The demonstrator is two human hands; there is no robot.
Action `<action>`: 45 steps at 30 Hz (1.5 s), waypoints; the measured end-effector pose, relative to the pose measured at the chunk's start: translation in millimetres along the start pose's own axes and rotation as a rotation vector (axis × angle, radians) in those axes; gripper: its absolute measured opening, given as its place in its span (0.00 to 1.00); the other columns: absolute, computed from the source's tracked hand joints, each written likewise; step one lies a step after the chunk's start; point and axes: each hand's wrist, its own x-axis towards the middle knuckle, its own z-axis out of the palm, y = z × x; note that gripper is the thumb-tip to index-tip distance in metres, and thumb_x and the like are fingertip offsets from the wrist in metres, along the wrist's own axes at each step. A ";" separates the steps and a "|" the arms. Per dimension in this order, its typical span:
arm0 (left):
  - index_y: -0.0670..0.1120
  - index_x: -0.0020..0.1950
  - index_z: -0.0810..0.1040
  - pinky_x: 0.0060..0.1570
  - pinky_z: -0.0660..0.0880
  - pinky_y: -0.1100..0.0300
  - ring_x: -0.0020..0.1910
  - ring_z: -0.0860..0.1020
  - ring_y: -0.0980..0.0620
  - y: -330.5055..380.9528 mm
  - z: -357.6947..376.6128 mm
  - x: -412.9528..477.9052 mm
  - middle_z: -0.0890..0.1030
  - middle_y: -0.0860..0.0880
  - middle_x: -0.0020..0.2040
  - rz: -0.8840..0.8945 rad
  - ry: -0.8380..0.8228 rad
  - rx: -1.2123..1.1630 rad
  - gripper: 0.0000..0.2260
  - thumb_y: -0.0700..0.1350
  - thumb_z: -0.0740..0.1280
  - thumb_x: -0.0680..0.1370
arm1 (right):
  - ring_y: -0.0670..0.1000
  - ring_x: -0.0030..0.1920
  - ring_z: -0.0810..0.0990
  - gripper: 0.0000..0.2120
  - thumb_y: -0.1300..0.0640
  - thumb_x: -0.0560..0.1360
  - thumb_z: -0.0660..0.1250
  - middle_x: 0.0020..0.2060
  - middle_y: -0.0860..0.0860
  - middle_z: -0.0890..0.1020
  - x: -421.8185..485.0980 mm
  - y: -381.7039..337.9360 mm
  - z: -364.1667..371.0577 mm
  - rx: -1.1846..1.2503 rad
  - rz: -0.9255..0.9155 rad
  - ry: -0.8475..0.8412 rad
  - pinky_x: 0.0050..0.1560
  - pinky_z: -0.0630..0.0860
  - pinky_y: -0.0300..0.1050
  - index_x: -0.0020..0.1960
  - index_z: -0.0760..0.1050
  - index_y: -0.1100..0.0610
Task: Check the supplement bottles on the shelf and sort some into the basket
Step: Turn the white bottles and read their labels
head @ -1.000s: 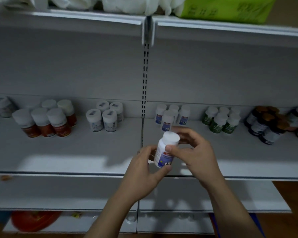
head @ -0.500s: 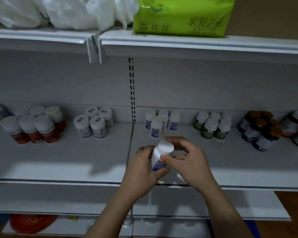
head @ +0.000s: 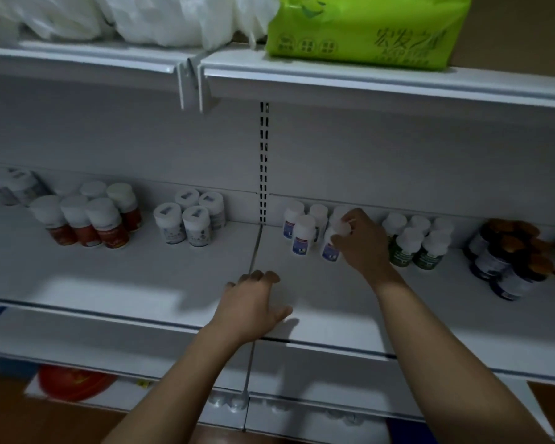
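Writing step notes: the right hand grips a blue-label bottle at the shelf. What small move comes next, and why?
Probably release it: the right hand grips the blue-label bottle, which seems upright on the shelf beside its matching bottles, so it looks placed.

Bottle (head: pixel 331 246): white cap, blue label, roughly upright, gripped by right hand (head: pixel 362 241).
Location: shelf (head: pixel 318 283), beside blue-label group (head: pixel 303 230).
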 end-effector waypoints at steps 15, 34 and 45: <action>0.52 0.71 0.67 0.62 0.67 0.51 0.64 0.73 0.47 -10.7 -21.0 0.9 0.74 0.49 0.66 -0.076 0.017 0.039 0.25 0.62 0.63 0.77 | 0.62 0.59 0.71 0.16 0.56 0.71 0.72 0.57 0.60 0.75 10.3 -9.5 27.2 -0.348 -0.191 0.112 0.55 0.69 0.51 0.57 0.76 0.59; 0.53 0.68 0.70 0.62 0.68 0.51 0.64 0.73 0.50 9.4 -23.7 -18.5 0.75 0.52 0.65 -0.035 0.092 0.020 0.22 0.61 0.63 0.77 | 0.59 0.59 0.71 0.17 0.52 0.72 0.71 0.58 0.58 0.73 -22.0 -20.3 46.4 -0.260 -0.251 -0.035 0.53 0.70 0.47 0.59 0.77 0.57; 0.56 0.72 0.62 0.59 0.73 0.50 0.64 0.72 0.52 46.7 -18.8 -53.9 0.71 0.52 0.66 0.039 0.215 -0.244 0.28 0.61 0.67 0.75 | 0.49 0.44 0.83 0.12 0.68 0.72 0.69 0.50 0.56 0.82 -100.2 -12.1 -31.6 1.070 0.224 -0.180 0.41 0.81 0.42 0.51 0.82 0.55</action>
